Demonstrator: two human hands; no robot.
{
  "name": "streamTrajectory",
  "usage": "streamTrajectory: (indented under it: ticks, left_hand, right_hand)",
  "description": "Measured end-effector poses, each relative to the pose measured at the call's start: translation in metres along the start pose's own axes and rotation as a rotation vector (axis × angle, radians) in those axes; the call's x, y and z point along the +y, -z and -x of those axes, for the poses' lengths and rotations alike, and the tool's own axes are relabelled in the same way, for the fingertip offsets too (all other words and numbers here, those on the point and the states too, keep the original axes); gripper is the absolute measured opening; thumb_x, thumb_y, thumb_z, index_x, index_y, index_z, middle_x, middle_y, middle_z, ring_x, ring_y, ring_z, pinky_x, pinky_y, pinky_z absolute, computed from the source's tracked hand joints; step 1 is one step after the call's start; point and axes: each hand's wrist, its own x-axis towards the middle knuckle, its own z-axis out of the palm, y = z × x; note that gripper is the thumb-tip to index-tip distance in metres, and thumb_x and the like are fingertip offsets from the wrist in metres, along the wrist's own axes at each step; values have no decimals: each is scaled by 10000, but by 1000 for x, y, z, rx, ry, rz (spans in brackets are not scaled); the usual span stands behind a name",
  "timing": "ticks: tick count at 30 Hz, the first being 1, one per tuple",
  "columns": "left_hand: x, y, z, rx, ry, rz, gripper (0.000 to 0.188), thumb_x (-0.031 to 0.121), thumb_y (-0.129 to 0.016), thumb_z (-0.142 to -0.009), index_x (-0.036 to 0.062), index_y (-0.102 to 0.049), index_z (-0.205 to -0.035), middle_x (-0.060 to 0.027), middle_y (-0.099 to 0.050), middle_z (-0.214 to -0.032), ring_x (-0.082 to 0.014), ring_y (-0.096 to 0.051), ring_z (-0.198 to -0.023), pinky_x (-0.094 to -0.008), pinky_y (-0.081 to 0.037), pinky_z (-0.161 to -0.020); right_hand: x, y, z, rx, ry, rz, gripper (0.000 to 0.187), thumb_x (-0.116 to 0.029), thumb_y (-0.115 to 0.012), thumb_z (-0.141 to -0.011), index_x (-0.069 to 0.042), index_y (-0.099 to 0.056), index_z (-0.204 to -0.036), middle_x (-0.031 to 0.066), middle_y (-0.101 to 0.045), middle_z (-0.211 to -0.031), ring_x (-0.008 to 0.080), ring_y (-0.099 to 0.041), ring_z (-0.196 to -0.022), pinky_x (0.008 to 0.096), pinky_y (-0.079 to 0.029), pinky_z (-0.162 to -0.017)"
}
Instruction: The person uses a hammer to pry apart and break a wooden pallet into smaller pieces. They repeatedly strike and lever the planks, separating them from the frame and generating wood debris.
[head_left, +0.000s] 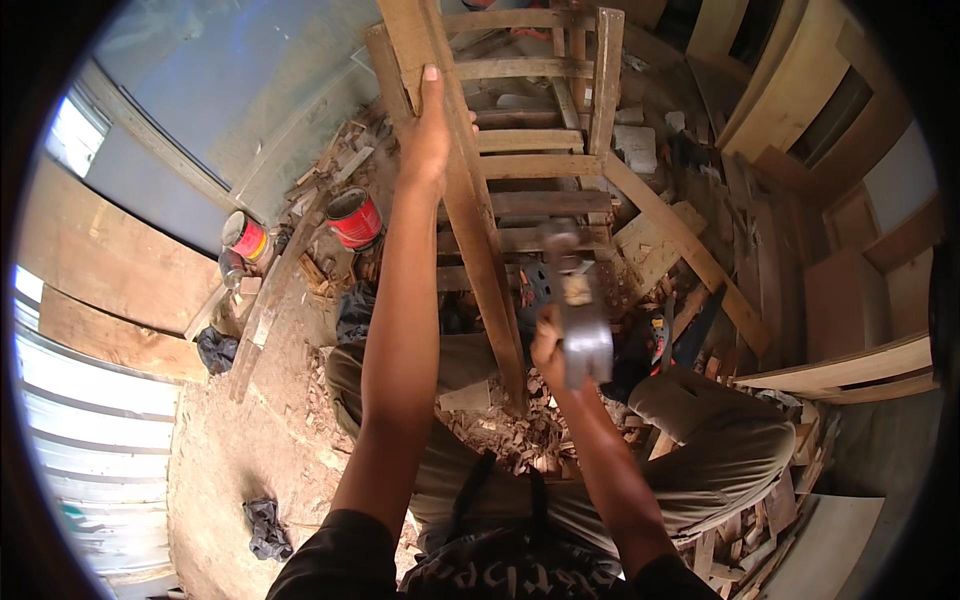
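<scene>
Observed from the room: the left hand (425, 150) is closed on a wooden board (470, 215), thumb along its near face, fingertips showing past the right edge. The board extends above that grip and slants down below it toward wood chips (510, 435). The right hand (546, 345) is clenched on a hammer (586, 345) (blurred, handle mostly hidden), to the board's right. Beyond stands a slatted wooden frame (530, 68).

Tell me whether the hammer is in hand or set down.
In hand: the right hand is curled just beneath the blurred metal head of the hammer.
</scene>
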Motion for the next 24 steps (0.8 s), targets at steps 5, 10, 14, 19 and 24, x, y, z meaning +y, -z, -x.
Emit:
streamTrajectory:
  ticks: [5, 10, 14, 19, 24]
  left_hand:
    - [-2, 6, -3, 20, -44, 40, 1012, 826, -366, -903, -52, -504, -1387, -204, -673, -1096, -258, -661, -1012, -409, -512, -938]
    - [-3, 13, 4, 8, -59, 30, 1026, 833, -369, -897, -57, -498, -1391, -216, -665, -1109, -259, -657, -1012, -420, -514, -935]
    - [-3, 4, 5, 12, -8, -28, 1049, 855, -365, -877, -44, -494, -1403, -219, -660, -1112, -270, -650, -1026, -446, -512, -938]
    - [0, 16, 15, -32, -15, 41, 1088, 874, -354, -863, -54, -459, -1421, -243, -640, -1138, -290, -651, -1058, -457, -519, -932]
    - [-5, 25, 12, -94, 6, 100, 1080, 885, -344, -854, -28, -460, -1419, -244, -652, -1124, -296, -666, -1025, -465, -538, -867]
  right_hand:
    - [-9, 6, -25, -237, -336, 118, 360, -269, -624, -978, 37, -537, -1146, 280, -651, -709, 473, -679, -682, 516, -535, -545]
    - [-21, 8, -20, 39, 67, -94, 257, -221, -542, -1027, 11, -615, -1113, 58, -571, -649, 215, -558, -536, 351, -471, -522]
    - [-12, -4, -5, -155, -78, 135, 380, -360, -535, -1031, 11, -612, -1004, 157, -647, -682, 363, -657, -581, 412, -501, -510]
    - [-23, 14, -35, -228, -502, 55, 434, -399, -555, -1025, 33, -568, -991, 201, -644, -630, 366, -707, -608, 429, -518, -518]
    - [-42, 19, -24, -107, -521, -249, 442, -398, -426, -1087, 5, -565, -973, 1, -518, -625, 63, -478, -532, 260, -381, -464]
